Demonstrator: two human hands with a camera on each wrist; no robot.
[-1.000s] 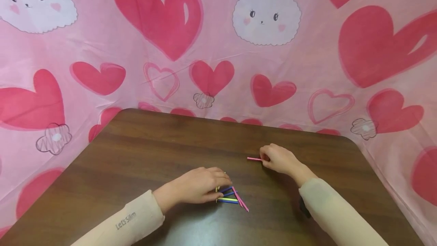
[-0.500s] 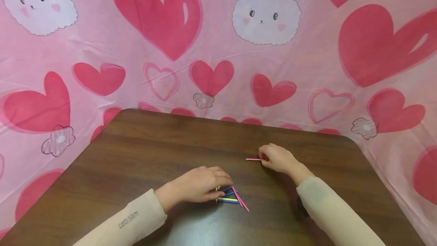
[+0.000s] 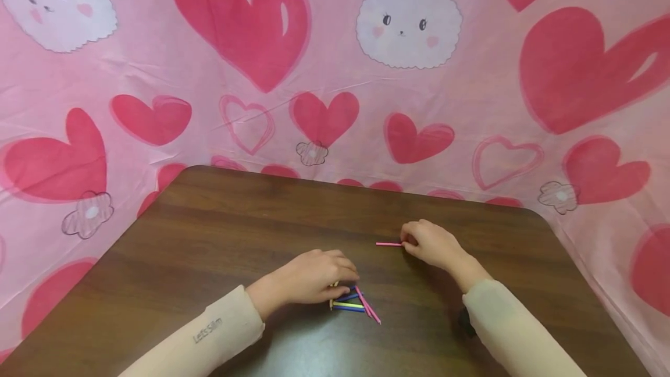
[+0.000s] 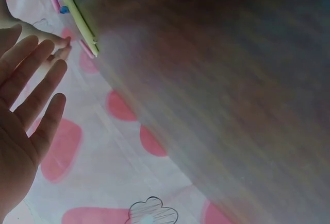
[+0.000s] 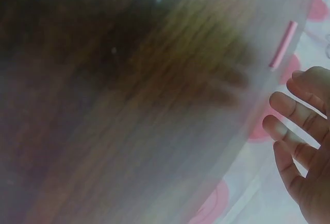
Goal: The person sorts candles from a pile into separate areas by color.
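My left hand [image 3: 311, 277] hovers over or rests on a small cluster of thin coloured sticks, partly covering them. Two pink sticks [image 3: 369, 306] slant on its right side. A lime-yellow stick [image 3: 348, 305] and a blue stick [image 3: 350, 309] lie along the front; other blue and yellow ones show by the fingers. Loosely extended fingers of that hand show in the left wrist view. My right hand [image 3: 433, 243] is farther right, its fingertips beside one end of a lone pink stick [image 3: 388, 244]. A small gap separates stick and fingers in the right wrist view, where the fingers bend loosely.
The brown wooden table [image 3: 225, 231] has rounded far corners. Behind and on both sides hangs a pink cloth [image 3: 335, 68] printed with hearts, flowers and rabbit faces. A dark object [image 3: 466, 323] shows under the right sleeve.
The left hand has shifted slightly right and up. The lone pink stick has slid a little left, and the right hand has drawn back slightly to the right, exposing more of it.
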